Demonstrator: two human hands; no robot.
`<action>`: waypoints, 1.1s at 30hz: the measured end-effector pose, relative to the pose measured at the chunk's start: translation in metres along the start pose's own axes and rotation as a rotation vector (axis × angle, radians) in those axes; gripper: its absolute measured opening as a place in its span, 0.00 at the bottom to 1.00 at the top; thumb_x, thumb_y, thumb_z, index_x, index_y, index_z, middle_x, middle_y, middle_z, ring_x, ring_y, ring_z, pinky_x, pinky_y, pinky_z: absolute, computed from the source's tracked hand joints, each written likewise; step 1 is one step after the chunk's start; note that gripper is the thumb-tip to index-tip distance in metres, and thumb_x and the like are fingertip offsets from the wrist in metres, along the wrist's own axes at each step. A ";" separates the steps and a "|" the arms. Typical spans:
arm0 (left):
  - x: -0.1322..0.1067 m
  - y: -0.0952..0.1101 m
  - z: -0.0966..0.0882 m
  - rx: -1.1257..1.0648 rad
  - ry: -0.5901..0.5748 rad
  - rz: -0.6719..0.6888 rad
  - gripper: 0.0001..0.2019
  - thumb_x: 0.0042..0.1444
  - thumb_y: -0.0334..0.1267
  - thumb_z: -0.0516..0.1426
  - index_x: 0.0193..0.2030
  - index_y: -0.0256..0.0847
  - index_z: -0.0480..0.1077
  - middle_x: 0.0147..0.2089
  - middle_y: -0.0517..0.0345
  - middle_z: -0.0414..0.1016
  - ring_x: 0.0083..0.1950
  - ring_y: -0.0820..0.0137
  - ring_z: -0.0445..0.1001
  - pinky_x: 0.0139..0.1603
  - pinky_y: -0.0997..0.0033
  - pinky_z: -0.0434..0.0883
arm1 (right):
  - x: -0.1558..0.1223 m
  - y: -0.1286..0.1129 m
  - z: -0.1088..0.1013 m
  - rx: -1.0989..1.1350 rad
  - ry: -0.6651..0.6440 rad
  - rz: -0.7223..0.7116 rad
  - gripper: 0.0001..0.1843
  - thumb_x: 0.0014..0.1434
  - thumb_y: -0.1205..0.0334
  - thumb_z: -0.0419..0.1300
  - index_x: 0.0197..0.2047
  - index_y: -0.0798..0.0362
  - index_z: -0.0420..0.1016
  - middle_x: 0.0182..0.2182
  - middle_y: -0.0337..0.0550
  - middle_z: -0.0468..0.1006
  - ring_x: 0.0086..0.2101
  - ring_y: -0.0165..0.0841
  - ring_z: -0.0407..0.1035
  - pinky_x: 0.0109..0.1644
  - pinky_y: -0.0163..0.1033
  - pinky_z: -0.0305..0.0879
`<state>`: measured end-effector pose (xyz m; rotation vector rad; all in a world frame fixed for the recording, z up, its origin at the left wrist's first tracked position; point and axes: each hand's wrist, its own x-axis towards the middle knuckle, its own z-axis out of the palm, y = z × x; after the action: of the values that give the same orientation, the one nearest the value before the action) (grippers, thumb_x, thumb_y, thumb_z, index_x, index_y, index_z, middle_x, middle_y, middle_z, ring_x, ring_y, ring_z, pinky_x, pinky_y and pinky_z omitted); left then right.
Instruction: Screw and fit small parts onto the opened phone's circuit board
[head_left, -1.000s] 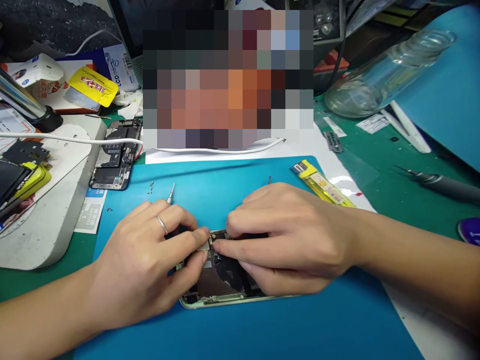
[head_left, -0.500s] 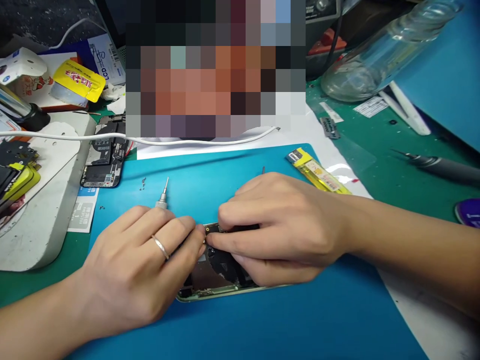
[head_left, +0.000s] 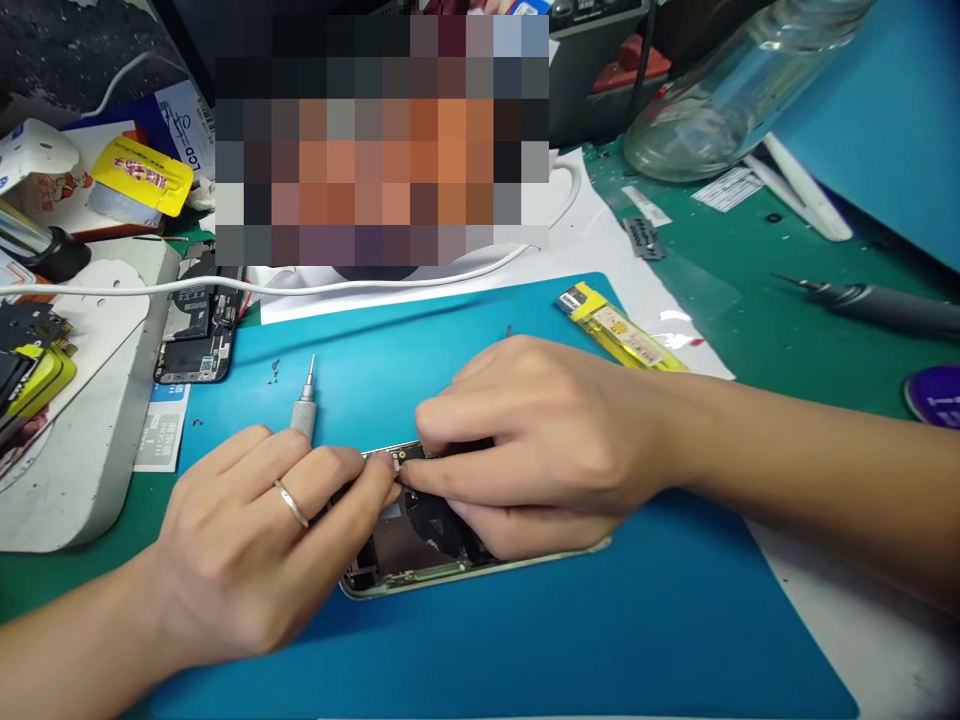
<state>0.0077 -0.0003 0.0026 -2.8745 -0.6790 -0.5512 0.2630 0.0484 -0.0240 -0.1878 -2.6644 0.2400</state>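
An opened phone (head_left: 390,565) with a pale metal frame lies on the blue mat, its inner parts bare. My left hand (head_left: 259,545), a ring on one finger, bends over the phone's left half, its fingertips closed on the upper edge. From the right, my right hand (head_left: 532,450) grips across the phone with curled fingers. Its outstretched index fingertip presses near the left fingertips, by a small inner part that is mostly covered. A dark round-edged piece (head_left: 439,525) shows inside the frame. Just behind my left hand, a screwdriver (head_left: 304,405) lies with its tip pointing away.
Tiny screws (head_left: 274,372) lie on the blue mat (head_left: 525,640). Another opened phone (head_left: 196,325) sits at the left, near a white device (head_left: 112,430). A yellow packet (head_left: 619,325), a glass bottle (head_left: 712,110) and a grey pen-like tool (head_left: 877,305) are rightward. A white cable (head_left: 337,290) crosses behind; a person sits opposite.
The view has shifted, so most things appear a little further left. Both hands stay at the same spot on the phone, and more of the screwdriver shows.
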 end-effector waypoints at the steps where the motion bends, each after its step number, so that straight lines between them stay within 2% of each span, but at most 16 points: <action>1: -0.001 0.000 0.000 -0.003 -0.013 0.000 0.09 0.66 0.26 0.57 0.51 0.31 0.75 0.39 0.53 0.82 0.31 0.69 0.67 0.29 0.65 0.59 | 0.000 0.000 0.000 0.003 0.008 0.002 0.15 0.67 0.65 0.52 0.28 0.51 0.73 0.26 0.37 0.66 0.23 0.29 0.54 0.26 0.43 0.48; 6: -0.006 0.002 0.002 -0.111 0.004 -0.084 0.10 0.66 0.26 0.58 0.52 0.36 0.76 0.45 0.53 0.82 0.35 0.69 0.73 0.33 0.66 0.66 | 0.000 -0.001 -0.001 -0.004 0.051 0.004 0.15 0.66 0.65 0.53 0.29 0.51 0.74 0.26 0.36 0.66 0.24 0.29 0.54 0.26 0.42 0.48; 9: -0.006 0.003 0.001 -0.176 0.049 -0.182 0.08 0.64 0.27 0.61 0.49 0.40 0.77 0.43 0.56 0.82 0.35 0.71 0.76 0.35 0.68 0.71 | 0.002 -0.005 -0.002 -0.074 0.117 0.036 0.15 0.69 0.65 0.51 0.32 0.52 0.75 0.26 0.36 0.67 0.25 0.29 0.56 0.27 0.41 0.49; 13: -0.003 0.002 -0.003 -0.241 0.082 -0.251 0.05 0.65 0.30 0.62 0.46 0.41 0.78 0.41 0.58 0.83 0.35 0.73 0.79 0.38 0.71 0.76 | 0.007 -0.007 0.000 -0.212 0.145 0.083 0.21 0.73 0.49 0.50 0.37 0.54 0.75 0.26 0.35 0.66 0.25 0.29 0.58 0.27 0.40 0.49; 15: -0.001 0.001 -0.004 -0.278 0.093 -0.235 0.06 0.64 0.29 0.62 0.47 0.39 0.78 0.42 0.58 0.83 0.37 0.74 0.80 0.40 0.73 0.77 | 0.008 -0.007 0.002 -0.261 0.151 0.087 0.23 0.73 0.46 0.51 0.36 0.54 0.74 0.25 0.35 0.66 0.25 0.29 0.58 0.27 0.39 0.50; 19: -0.001 -0.002 -0.002 -0.336 0.100 -0.207 0.09 0.63 0.25 0.63 0.48 0.36 0.78 0.43 0.57 0.83 0.40 0.77 0.80 0.43 0.78 0.77 | 0.009 -0.006 0.005 -0.296 0.182 0.078 0.18 0.72 0.54 0.53 0.33 0.53 0.73 0.26 0.35 0.68 0.25 0.29 0.57 0.28 0.39 0.50; 22: 0.000 -0.003 0.001 -0.357 0.099 -0.227 0.09 0.62 0.26 0.64 0.49 0.36 0.77 0.43 0.56 0.82 0.41 0.76 0.80 0.45 0.76 0.77 | 0.008 -0.007 0.006 -0.297 0.179 0.079 0.17 0.72 0.57 0.53 0.32 0.53 0.72 0.26 0.35 0.67 0.25 0.28 0.57 0.27 0.40 0.50; 27: 0.002 -0.005 0.003 -0.367 0.082 -0.258 0.10 0.63 0.32 0.65 0.50 0.37 0.75 0.45 0.54 0.82 0.44 0.72 0.79 0.46 0.70 0.76 | 0.007 -0.008 0.006 -0.294 0.169 0.068 0.17 0.72 0.57 0.52 0.32 0.52 0.72 0.26 0.35 0.67 0.25 0.28 0.57 0.28 0.40 0.51; 33: 0.003 -0.007 0.002 -0.448 0.035 -0.234 0.09 0.63 0.30 0.64 0.49 0.40 0.72 0.43 0.56 0.82 0.43 0.71 0.79 0.47 0.68 0.75 | 0.008 -0.008 0.007 -0.268 0.165 0.053 0.18 0.72 0.57 0.52 0.33 0.53 0.73 0.26 0.36 0.69 0.25 0.28 0.58 0.28 0.40 0.51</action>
<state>0.0080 0.0072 0.0023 -3.1982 -1.0079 -0.8847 0.2520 0.0414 -0.0255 -0.3474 -2.5201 -0.1137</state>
